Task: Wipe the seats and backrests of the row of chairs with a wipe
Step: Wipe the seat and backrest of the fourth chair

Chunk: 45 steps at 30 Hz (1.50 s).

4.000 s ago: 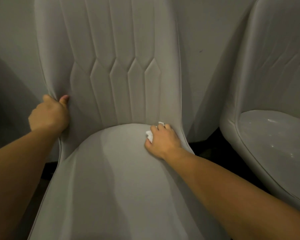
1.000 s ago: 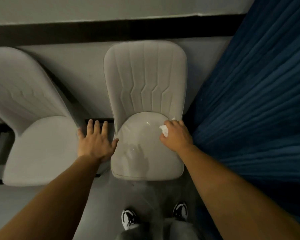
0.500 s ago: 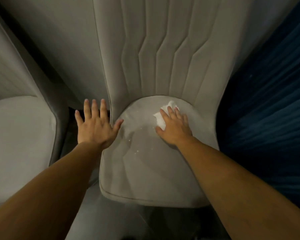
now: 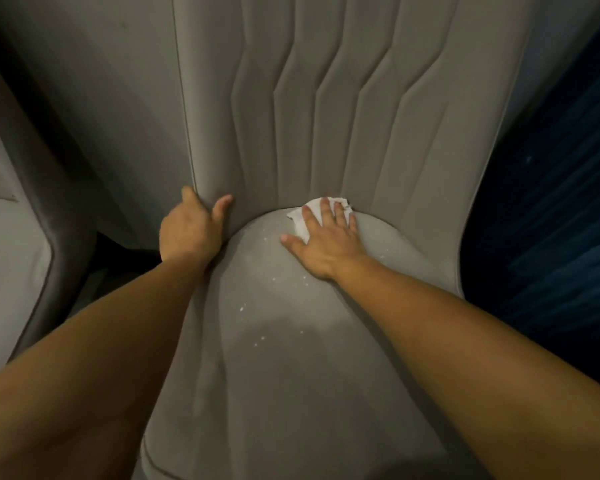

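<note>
Head view, looking down over both my forearms at one grey chair of the row. My right hand [image 4: 326, 240] lay flat with fingers spread wide, pressing the white wipe [image 4: 309, 216] onto the far part of the seat [image 4: 309, 393], right where it met the backrest [image 4: 343, 116]; only the wipe's far and left edges showed past my fingers. My left hand [image 4: 191, 230] was curled around the left edge of the backrest at its base — thumb on the front face, fingers hidden behind — steadying the chair.

Small white flecks [image 4: 242, 308] were scattered over the middle of the seat, near side of my right hand. Whether they were crumbs or shreds of the wipe, I could not tell. If shreds, the risk was plain: hard rubbing on the upholstery would tear the wipe further and leave more litter than it removed. A sweep kept only along the seam would also leave those flecks, and the near half of the seat, untouched.

A crumpled wipe under an open palm could slip out sideways — an unpinched sheet bunches easily. The stitched channels of the backrest looked likely to trap dust if I passed across rather than along them. A neighbouring chair [image 4: 11, 254] stood to the left, a dark blue curtain [image 4: 551, 237] to the right.
</note>
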### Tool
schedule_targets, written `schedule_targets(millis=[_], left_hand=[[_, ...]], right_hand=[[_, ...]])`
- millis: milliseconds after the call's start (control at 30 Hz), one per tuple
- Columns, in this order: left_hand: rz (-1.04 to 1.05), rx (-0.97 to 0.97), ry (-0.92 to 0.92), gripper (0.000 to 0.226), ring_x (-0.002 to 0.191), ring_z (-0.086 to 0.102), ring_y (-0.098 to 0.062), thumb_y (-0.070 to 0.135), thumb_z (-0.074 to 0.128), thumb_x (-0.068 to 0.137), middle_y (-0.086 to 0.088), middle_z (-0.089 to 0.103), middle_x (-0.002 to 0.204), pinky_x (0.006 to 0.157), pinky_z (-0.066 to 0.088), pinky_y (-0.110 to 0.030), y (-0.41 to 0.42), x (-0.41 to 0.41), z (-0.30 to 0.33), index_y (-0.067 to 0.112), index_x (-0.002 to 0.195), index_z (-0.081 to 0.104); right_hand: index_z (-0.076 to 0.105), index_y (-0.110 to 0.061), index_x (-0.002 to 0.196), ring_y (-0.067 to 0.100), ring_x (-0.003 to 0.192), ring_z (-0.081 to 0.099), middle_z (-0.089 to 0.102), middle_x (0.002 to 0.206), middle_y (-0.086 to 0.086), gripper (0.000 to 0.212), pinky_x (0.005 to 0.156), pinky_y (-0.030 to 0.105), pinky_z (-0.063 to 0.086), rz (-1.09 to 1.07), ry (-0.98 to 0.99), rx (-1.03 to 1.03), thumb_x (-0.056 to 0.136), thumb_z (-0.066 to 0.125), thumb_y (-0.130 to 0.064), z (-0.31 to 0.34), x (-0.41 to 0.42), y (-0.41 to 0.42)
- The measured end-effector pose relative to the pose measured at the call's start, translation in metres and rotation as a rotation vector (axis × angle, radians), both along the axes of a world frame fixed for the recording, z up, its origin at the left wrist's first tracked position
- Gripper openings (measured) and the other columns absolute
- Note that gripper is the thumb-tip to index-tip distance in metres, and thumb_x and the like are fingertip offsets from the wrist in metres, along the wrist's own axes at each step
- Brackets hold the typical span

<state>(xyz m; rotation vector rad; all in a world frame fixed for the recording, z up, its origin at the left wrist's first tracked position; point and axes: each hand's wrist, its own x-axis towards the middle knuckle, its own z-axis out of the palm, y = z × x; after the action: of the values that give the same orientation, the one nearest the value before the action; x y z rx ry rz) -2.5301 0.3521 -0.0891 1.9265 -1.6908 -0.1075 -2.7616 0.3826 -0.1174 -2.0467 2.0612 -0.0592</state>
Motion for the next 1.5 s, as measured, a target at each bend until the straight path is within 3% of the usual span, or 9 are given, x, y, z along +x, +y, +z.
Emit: schedule_targets(millis=[167,267,367,467,667,867,1033,1300,1500], left_hand=[[-0.087,-0.015,0.070,0.073,0.084,0.060,-0.039,0.087,0.050,0.066,-0.014,0.064,0.089,0.069,0.049,-0.040,-0.014,0.021,-0.003,0.019,0.090,0.048],[-0.190,0.023,0.125,0.081,0.094,0.063,-0.026,0.079,0.069,0.056,-0.005,0.068,0.102,0.073,0.048,-0.030,-0.026,0.025,0.012,0.023,0.113,0.055],[-0.210,0.020,0.350,0.075,0.087,0.062,-0.003,0.076,0.075,0.051,0.016,0.066,0.095,0.068,0.048,-0.017,-0.026,0.018,0.018,0.032,0.109,0.058],[-0.160,-0.047,0.574,0.065,0.077,0.062,0.007,0.078,0.074,0.050,0.023,0.064,0.085,0.060,0.048,-0.010,-0.029,0.005,0.027,0.037,0.098,0.059],[-0.178,-0.074,0.550,0.061,0.076,0.055,0.015,0.072,0.075,0.056,0.024,0.061,0.088,0.062,0.041,-0.006,-0.032,0.003,0.031,0.038,0.104,0.058],[-0.102,-0.168,0.458,0.053,0.084,0.060,-0.007,0.071,0.068,0.062,0.015,0.062,0.091,0.072,0.045,-0.021,-0.031,-0.003,0.027,0.035,0.098,0.054],[-0.101,-0.206,0.376,0.057,0.093,0.062,-0.020,0.069,0.062,0.069,0.000,0.069,0.101,0.072,0.043,-0.024,-0.035,-0.001,0.023,0.025,0.107,0.060],[-0.110,-0.223,0.334,0.056,0.098,0.060,-0.033,0.061,0.062,0.075,-0.012,0.068,0.104,0.075,0.048,-0.037,-0.036,-0.004,0.026,0.016,0.108,0.061],[-0.108,-0.213,0.351,0.056,0.097,0.060,-0.032,0.061,0.062,0.075,-0.012,0.068,0.102,0.073,0.046,-0.034,-0.036,-0.005,0.026,0.015,0.106,0.061]], right_hand=[[0.007,-0.032,0.159,0.028,0.153,-0.014,-0.006,0.168,0.003,0.095,0.119,0.049,-0.012,0.137,-0.033,0.015,0.083,0.017,-0.087,-0.002,0.036,0.004],[0.012,-0.034,0.158,0.028,0.153,-0.013,0.001,0.168,0.000,0.093,0.119,0.050,-0.013,0.325,-0.086,-0.034,0.081,0.017,-0.086,-0.005,0.081,0.012],[0.015,-0.026,0.159,0.028,0.152,-0.011,0.004,0.168,0.003,0.105,0.118,0.049,-0.014,0.319,-0.086,-0.077,0.076,0.014,-0.090,-0.010,0.106,0.021],[0.017,-0.027,0.158,0.027,0.153,-0.006,0.007,0.168,0.003,0.102,0.118,0.049,-0.011,0.365,-0.091,-0.098,0.077,0.015,-0.089,-0.012,0.096,0.021],[0.011,-0.044,0.156,0.016,0.153,-0.004,0.005,0.166,-0.018,0.077,0.118,0.056,-0.007,0.281,0.007,-0.089,0.088,0.013,-0.080,-0.005,0.026,-0.009],[0.017,-0.030,0.158,0.025,0.153,-0.008,0.003,0.168,-0.008,0.104,0.117,0.054,-0.008,0.108,-0.076,-0.044,0.074,0.007,-0.090,-0.005,0.074,0.007],[0.006,-0.022,0.160,0.030,0.152,-0.016,-0.005,0.168,0.001,0.114,0.118,0.055,-0.012,0.329,-0.086,-0.045,0.071,0.010,-0.094,-0.004,0.125,0.060],[0.000,-0.050,0.154,0.017,0.151,-0.018,-0.006,0.168,-0.008,0.080,0.111,0.043,-0.028,0.807,-0.092,-0.036,0.086,0.022,-0.086,-0.001,0.079,0.136],[0.000,-0.048,0.155,0.022,0.153,-0.012,-0.011,0.167,-0.010,0.073,0.119,0.058,-0.002,0.182,0.122,0.039,0.091,0.011,-0.079,0.016,-0.025,0.051]])
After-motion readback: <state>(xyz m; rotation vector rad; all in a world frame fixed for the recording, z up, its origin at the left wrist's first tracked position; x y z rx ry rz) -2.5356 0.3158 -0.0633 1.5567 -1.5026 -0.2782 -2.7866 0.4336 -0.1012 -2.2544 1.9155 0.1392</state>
